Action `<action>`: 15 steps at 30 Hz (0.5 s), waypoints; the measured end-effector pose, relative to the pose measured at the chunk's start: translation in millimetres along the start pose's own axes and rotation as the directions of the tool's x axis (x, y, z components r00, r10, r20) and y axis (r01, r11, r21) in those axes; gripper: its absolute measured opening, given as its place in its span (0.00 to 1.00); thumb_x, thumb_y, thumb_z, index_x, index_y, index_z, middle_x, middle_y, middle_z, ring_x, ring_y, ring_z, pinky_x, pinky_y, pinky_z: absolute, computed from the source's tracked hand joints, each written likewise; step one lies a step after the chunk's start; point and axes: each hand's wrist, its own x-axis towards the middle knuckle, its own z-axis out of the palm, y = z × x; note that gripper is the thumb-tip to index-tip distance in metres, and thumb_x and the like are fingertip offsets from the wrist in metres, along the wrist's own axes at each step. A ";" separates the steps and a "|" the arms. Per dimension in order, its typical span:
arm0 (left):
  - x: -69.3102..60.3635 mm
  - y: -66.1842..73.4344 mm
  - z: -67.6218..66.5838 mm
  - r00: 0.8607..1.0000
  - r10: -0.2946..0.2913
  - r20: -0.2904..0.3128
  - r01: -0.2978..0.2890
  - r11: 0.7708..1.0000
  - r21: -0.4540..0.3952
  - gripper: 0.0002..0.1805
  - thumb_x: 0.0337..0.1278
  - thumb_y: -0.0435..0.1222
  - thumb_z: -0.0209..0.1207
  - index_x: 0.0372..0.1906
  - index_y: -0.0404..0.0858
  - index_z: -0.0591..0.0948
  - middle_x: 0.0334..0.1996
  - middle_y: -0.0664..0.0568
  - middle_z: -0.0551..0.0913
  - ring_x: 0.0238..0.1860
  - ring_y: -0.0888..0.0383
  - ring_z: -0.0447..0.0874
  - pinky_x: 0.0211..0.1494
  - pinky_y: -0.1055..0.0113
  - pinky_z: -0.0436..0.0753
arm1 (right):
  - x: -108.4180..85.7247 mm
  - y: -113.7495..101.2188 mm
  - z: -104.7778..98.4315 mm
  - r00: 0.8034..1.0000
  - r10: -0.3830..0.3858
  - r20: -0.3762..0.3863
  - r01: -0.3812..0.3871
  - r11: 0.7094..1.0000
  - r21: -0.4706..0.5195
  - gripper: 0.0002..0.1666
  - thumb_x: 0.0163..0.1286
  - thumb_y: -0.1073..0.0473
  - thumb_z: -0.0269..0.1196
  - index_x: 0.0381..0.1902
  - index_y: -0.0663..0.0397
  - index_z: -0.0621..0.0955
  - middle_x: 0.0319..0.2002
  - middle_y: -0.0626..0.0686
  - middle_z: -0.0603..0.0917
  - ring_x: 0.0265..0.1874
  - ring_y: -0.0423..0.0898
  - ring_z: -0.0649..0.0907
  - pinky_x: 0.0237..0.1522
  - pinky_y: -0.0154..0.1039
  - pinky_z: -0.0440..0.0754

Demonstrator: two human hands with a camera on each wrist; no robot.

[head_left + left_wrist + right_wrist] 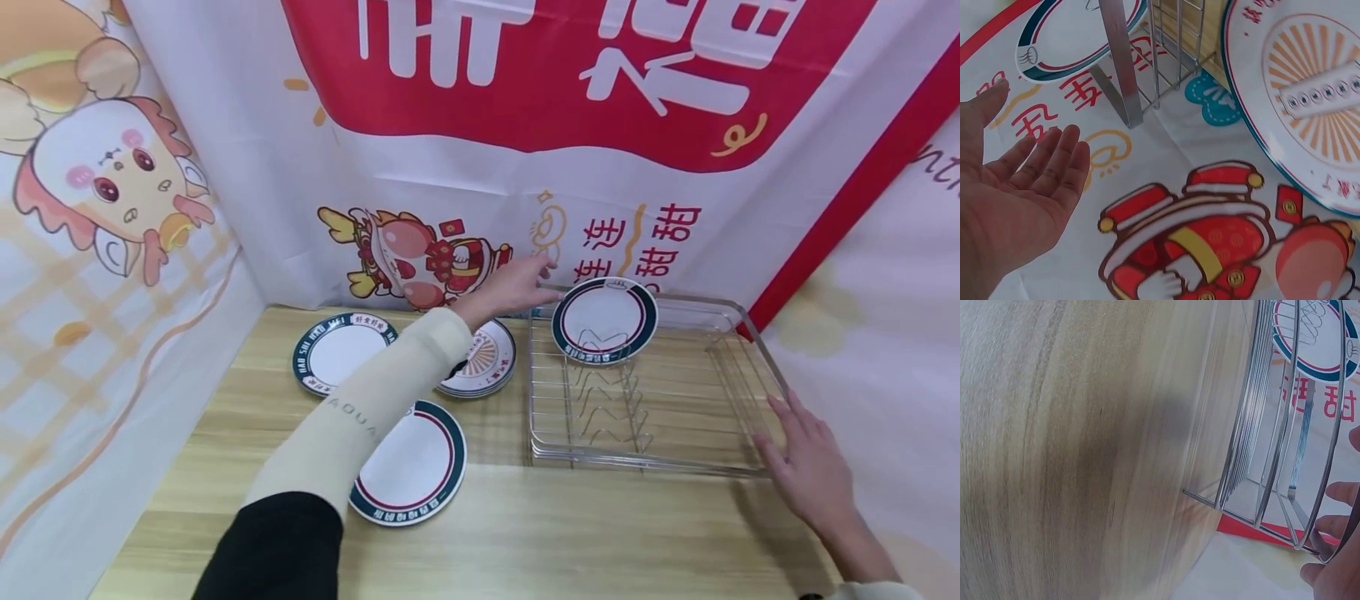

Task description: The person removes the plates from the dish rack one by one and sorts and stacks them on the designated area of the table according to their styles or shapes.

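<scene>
A white plate [603, 317] with a dark green rim and a red ring stands tilted at the back left of the wire dish rack [652, 463]. Beside it my left hand [512, 292] reaches out with fingers extended; in the left wrist view its palm [1019, 219] holds nothing, and a gap separates it from the plate. My right hand [813, 467] grips the rack's right end. In the right wrist view, its fingers [1338, 523] bend around the metal rim near a corner.
Left of the rack are a green-rimmed plate [341, 354], a stack of plates with an orange ray pattern [491, 358], and another green-rimmed plate [412, 467] nearer the front, partly behind my left sleeve. A printed cloth [450, 175] hangs close behind the wooden table [600, 533].
</scene>
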 end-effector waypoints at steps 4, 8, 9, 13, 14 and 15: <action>22.6 1.9 15.2 1.000 0.006 0.016 -0.006 1.000 0.025 0.33 0.73 0.43 0.66 0.74 0.35 0.72 0.66 0.42 0.82 0.65 0.48 0.82 0.67 0.59 0.80 | 1.1 0.6 -1.1 1.000 -0.010 -0.011 0.010 1.000 0.002 0.37 0.80 0.51 0.57 0.78 0.64 0.66 0.79 0.73 0.61 0.62 0.81 0.68 0.50 0.80 0.68; 38.7 4.1 28.2 1.000 -0.002 0.016 0.001 0.999 0.034 0.32 0.73 0.43 0.66 0.74 0.35 0.72 0.66 0.44 0.82 0.65 0.51 0.83 0.71 0.61 0.76 | 1.1 -1.7 -1.4 1.000 -0.007 -0.010 0.007 1.000 0.009 0.36 0.80 0.50 0.56 0.77 0.65 0.67 0.79 0.74 0.61 0.62 0.80 0.69 0.53 0.79 0.68; 41.9 5.3 30.9 1.000 0.002 0.014 -0.002 1.000 0.031 0.32 0.73 0.43 0.66 0.73 0.34 0.73 0.66 0.43 0.83 0.65 0.51 0.82 0.72 0.61 0.75 | 1.3 -2.2 -1.7 1.000 -0.007 -0.011 0.007 1.000 0.009 0.36 0.80 0.50 0.56 0.77 0.66 0.67 0.78 0.74 0.61 0.62 0.80 0.69 0.53 0.78 0.68; 50.9 11.8 41.1 1.000 0.025 0.010 -0.024 1.000 -0.012 0.29 0.72 0.40 0.67 0.71 0.32 0.76 0.65 0.43 0.84 0.65 0.51 0.82 0.73 0.62 0.73 | 1.4 -2.8 -2.9 1.000 0.002 -0.008 -0.002 1.000 0.010 0.36 0.81 0.50 0.56 0.78 0.65 0.66 0.79 0.74 0.60 0.63 0.81 0.68 0.55 0.79 0.66; 51.9 13.1 44.0 1.000 0.025 0.009 -0.025 1.000 -0.012 0.28 0.72 0.40 0.67 0.70 0.33 0.76 0.64 0.44 0.84 0.65 0.52 0.82 0.73 0.64 0.73 | 0.8 -2.7 -2.6 1.000 0.004 -0.004 -0.004 1.000 0.012 0.36 0.81 0.50 0.55 0.78 0.65 0.66 0.79 0.74 0.60 0.64 0.81 0.67 0.56 0.79 0.66; 52.5 14.0 46.6 1.000 0.022 0.007 -0.021 1.000 -0.020 0.28 0.71 0.39 0.68 0.70 0.34 0.77 0.63 0.44 0.84 0.64 0.52 0.82 0.70 0.65 0.75 | 0.3 -2.5 -2.4 1.000 0.007 0.001 -0.007 1.000 0.014 0.36 0.81 0.49 0.55 0.79 0.64 0.65 0.79 0.74 0.59 0.64 0.82 0.67 0.56 0.79 0.65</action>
